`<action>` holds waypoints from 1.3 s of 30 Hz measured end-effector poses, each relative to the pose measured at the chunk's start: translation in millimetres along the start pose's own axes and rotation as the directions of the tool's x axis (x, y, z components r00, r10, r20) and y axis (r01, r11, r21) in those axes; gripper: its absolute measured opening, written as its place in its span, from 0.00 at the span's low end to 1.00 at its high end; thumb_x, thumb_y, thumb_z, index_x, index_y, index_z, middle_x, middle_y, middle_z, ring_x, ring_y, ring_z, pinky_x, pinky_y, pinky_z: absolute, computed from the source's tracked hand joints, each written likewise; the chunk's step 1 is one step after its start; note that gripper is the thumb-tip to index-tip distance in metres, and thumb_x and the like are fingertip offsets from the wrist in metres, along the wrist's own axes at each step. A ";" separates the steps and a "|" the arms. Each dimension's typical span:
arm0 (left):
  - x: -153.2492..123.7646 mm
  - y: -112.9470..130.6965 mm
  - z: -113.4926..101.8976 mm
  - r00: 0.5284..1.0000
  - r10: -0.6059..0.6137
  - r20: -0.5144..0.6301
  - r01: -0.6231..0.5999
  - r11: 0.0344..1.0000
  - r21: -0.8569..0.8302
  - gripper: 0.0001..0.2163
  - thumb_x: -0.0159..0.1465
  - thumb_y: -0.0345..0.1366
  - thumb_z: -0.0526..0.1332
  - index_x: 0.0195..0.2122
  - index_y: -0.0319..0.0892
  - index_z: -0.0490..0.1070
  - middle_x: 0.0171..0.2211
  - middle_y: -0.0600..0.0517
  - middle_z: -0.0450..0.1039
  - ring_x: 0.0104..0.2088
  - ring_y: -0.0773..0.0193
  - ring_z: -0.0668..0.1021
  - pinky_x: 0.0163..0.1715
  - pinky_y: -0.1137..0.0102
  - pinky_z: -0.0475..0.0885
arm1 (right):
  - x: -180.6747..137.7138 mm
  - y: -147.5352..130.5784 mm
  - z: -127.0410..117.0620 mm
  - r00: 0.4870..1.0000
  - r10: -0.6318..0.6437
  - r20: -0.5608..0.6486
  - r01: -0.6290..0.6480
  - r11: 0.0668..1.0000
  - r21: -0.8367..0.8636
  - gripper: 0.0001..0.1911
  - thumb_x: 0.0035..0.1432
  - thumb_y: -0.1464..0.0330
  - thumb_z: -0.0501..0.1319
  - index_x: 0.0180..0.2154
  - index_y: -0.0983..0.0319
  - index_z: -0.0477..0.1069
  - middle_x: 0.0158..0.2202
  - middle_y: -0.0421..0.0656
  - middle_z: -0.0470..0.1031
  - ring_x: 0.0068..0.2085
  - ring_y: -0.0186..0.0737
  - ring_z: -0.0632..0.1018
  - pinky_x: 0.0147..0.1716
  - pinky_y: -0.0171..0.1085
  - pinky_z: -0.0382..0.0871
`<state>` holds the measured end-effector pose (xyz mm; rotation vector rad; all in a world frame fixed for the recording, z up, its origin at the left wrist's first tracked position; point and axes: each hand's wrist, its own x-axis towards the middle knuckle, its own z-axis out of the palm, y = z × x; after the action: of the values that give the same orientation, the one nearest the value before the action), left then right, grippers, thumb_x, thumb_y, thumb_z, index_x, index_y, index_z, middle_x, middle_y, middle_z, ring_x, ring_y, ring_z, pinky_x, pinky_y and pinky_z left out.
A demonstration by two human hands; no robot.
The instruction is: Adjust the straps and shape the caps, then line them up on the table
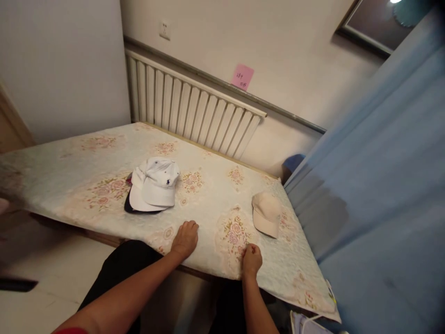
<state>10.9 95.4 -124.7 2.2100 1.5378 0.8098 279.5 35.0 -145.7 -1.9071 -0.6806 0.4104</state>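
My left hand rests near the front edge of the table with its fingers curled and nothing showing in them. To its upper left lies a pile of baseball caps: a white cap with a small dark logo on top, another white brim below it, and a black brim at the bottom. My right hand is loosely closed on the table, with no object visible in it. Beyond that hand sits a single beige cap, its brim pointing towards me; neither hand touches it.
A flowered cloth covers the table. Behind it are a white radiator and a wall with a pink note. A blue curtain hangs along the right side. Light fabric is by the front right corner.
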 end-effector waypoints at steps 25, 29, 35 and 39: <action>46.6 -70.6 -111.7 0.596 -0.734 0.326 0.250 -0.216 -0.944 0.04 0.68 0.27 0.54 0.34 0.40 0.63 0.34 0.45 0.74 0.33 0.64 0.81 0.32 0.72 0.77 | -31.8 -15.5 18.1 0.973 -0.231 0.025 0.219 0.877 -0.428 0.11 0.60 0.66 0.52 0.33 0.57 0.73 0.31 0.46 0.78 0.30 0.44 0.74 0.30 0.38 0.55; 56.2 -76.1 -114.4 0.539 -0.752 0.379 0.244 -0.291 -0.925 0.06 0.68 0.29 0.55 0.32 0.40 0.62 0.30 0.48 0.72 0.29 0.66 0.79 0.25 0.75 0.74 | -32.7 -17.5 18.7 0.976 -0.218 0.027 0.206 0.865 -0.457 0.11 0.60 0.66 0.52 0.33 0.57 0.73 0.31 0.47 0.78 0.29 0.44 0.74 0.30 0.39 0.55; 71.1 -86.1 -124.4 0.511 -0.776 0.370 0.211 -0.304 -0.929 0.02 0.66 0.29 0.60 0.36 0.37 0.68 0.27 0.57 0.67 0.21 0.75 0.70 0.19 0.79 0.68 | -35.6 -20.1 19.7 0.973 -0.226 0.041 0.216 0.842 -0.495 0.13 0.61 0.67 0.51 0.35 0.59 0.74 0.34 0.49 0.79 0.32 0.45 0.76 0.30 0.39 0.56; 77.1 -83.6 -133.2 0.569 -0.760 0.315 0.177 -0.261 -0.949 0.02 0.66 0.30 0.61 0.36 0.36 0.69 0.26 0.58 0.67 0.20 0.75 0.69 0.18 0.79 0.66 | -36.2 -20.7 19.8 0.973 -0.223 0.055 0.218 0.823 -0.525 0.14 0.62 0.67 0.49 0.36 0.59 0.73 0.34 0.48 0.80 0.32 0.45 0.76 0.31 0.38 0.56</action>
<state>-113.8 190.7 -46.8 0.1066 1.0771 1.4405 234.5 33.1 -135.8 -2.3059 -1.0824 0.0610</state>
